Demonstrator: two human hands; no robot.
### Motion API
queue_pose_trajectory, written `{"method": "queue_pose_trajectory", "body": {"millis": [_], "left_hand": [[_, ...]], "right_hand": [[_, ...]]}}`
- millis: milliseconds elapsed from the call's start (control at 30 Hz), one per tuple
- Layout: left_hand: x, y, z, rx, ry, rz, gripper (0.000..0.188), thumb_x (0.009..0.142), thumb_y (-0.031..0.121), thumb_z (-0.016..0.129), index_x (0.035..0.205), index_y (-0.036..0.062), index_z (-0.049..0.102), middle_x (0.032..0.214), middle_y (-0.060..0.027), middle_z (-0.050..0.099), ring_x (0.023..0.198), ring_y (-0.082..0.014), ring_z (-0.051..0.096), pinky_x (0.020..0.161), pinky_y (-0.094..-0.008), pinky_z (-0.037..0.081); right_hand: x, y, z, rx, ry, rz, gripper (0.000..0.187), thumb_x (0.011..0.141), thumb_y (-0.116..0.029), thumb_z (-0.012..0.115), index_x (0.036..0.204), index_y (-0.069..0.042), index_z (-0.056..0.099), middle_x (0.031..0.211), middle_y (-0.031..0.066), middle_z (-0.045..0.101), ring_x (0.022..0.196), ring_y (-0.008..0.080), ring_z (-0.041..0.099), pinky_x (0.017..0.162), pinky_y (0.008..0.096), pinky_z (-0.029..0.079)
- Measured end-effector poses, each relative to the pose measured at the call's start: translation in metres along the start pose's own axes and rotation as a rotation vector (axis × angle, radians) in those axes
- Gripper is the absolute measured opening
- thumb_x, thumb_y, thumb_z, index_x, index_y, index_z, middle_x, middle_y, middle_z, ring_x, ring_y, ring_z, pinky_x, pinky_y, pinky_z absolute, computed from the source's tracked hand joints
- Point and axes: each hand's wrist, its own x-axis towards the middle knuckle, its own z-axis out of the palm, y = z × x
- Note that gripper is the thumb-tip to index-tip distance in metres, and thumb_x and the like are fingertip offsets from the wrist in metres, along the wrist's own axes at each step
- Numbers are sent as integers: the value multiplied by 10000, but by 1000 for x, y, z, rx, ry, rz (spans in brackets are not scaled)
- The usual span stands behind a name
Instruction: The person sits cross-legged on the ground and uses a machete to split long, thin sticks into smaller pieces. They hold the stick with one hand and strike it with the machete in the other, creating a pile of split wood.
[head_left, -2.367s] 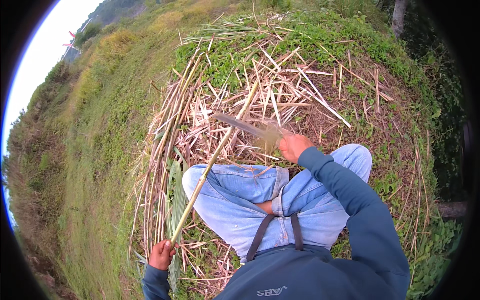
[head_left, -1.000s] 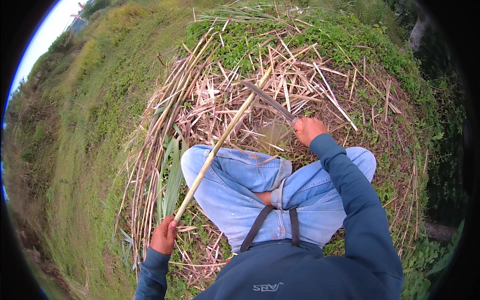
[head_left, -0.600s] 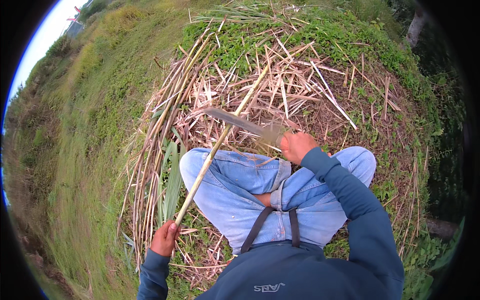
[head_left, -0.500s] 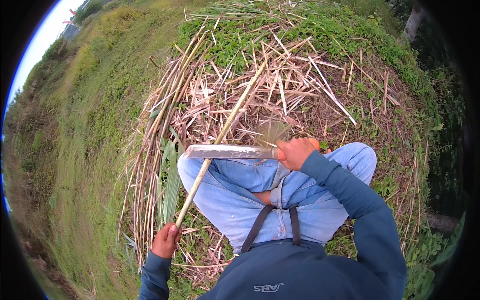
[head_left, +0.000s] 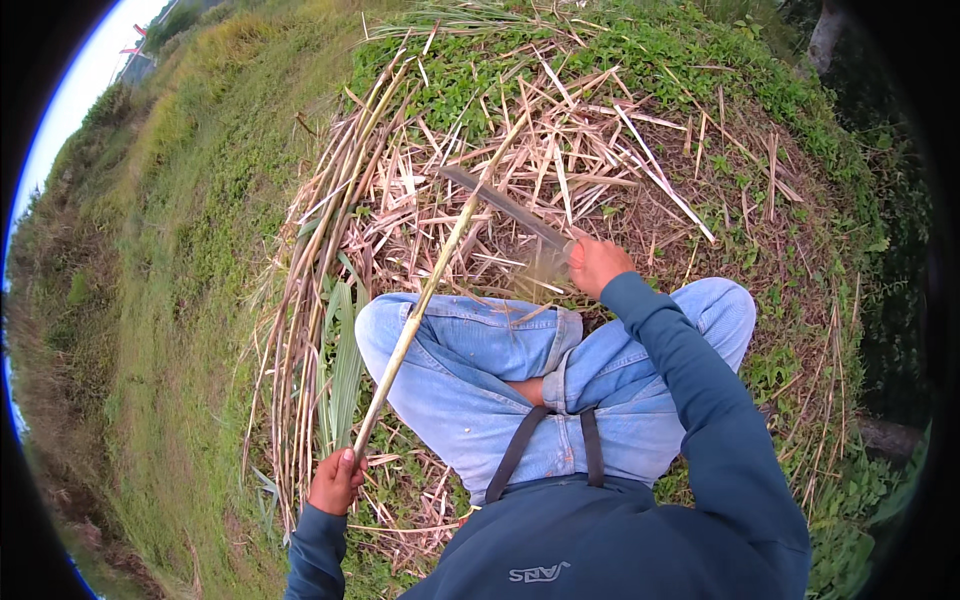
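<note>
My left hand [head_left: 337,481] is closed round the near end of a long pale-green cane stalk [head_left: 430,285]. The stalk slants away over my left knee, its far end above the heap of peelings. In my right hand [head_left: 598,266] is a machete [head_left: 515,212], gripped by its handle, which the fingers mostly hide. Its blade points to the far left and crosses the stalk near the far end. Whether the edge touches the stalk I cannot tell. A blurred brownish bit [head_left: 545,272] shows just below the blade, by my right hand.
Dry strips and peelings [head_left: 585,180] litter the ground ahead of my crossed legs [head_left: 470,350]. A bundle of long stalks [head_left: 315,260] lies along my left side, with a green leaf blade [head_left: 345,360] beside it. Grass [head_left: 180,350] spreads to the left; a trunk [head_left: 826,38] stands far right.
The machete has moved away from me along the stalk, from near my knees toward its far end, and its blade has tilted. My left hand and the stalk have barely shifted.
</note>
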Motion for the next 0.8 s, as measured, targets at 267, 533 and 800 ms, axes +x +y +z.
{"method": "queue_pose_trajectory", "body": {"millis": [267,533,800], "left_hand": [[6,-11,-7,64,39,60,396,1019,362,385,847,46,551,569,49,382,474,-37,289,429,-211,222],[5,0,-17,-178,-134,-187,382,1019,392,361,917,63,526,568,47,345,412,-36,244,357,-199,199],[-2,2,-19,-244,-195,-223,400,1013,419,367,933,63,530,562,43,322,399,-46,221,352,-218,190]], "right_hand": [[15,16,-3,-160,-41,-107,268,779,-266,600,948,-58,593,815,208,665,769,409,650,731,487,526],[0,4,-8,-225,-188,-167,321,767,-262,626,1016,-60,632,875,206,676,839,373,660,782,457,532],[5,-2,-15,-197,-146,-160,260,772,-271,611,926,-63,638,902,191,674,848,370,654,766,481,526]]}}
